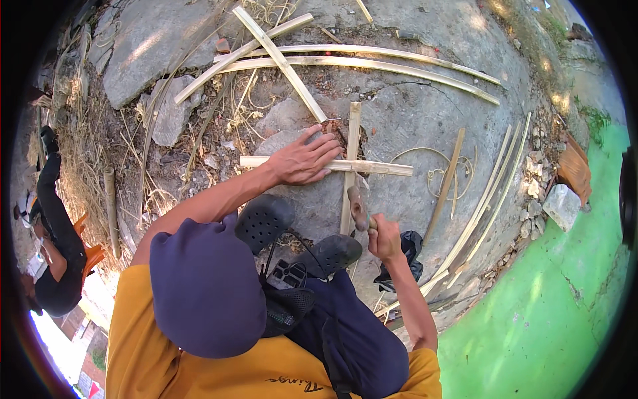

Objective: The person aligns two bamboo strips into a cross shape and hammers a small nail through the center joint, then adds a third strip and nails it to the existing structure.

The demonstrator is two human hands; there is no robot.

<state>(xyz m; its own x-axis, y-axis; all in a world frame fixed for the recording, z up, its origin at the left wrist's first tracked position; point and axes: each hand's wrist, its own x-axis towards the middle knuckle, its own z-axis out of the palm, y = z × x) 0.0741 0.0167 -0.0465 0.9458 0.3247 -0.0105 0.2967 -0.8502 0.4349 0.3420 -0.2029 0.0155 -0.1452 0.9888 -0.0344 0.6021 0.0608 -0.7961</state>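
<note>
Two split bamboo strips form a cross on the ground: a crosswise strip (pixel 382 167) lies over an upright strip (pixel 353 130). My left hand (pixel 306 157) rests flat on the crosswise strip, left of the crossing, fingers stretched out. In my right hand (pixel 385 238), closed round its handle, is a hammer (pixel 357 207). Its head is just below the crossing, over the upright strip. Whether it touches the bamboo I cannot tell. A thin nail-like piece (pixel 332 120) lies beyond my left fingertips.
Beyond my hands lie another crossed pair of strips (pixel 272 50) and long curved strips (pixel 372 62). More strips (pixel 488 193) and a black plastic bag (pixel 407 256) are at right. Green water or a green surface (pixel 531 319) borders the concrete. Another person (pixel 63 253) is at far left.
</note>
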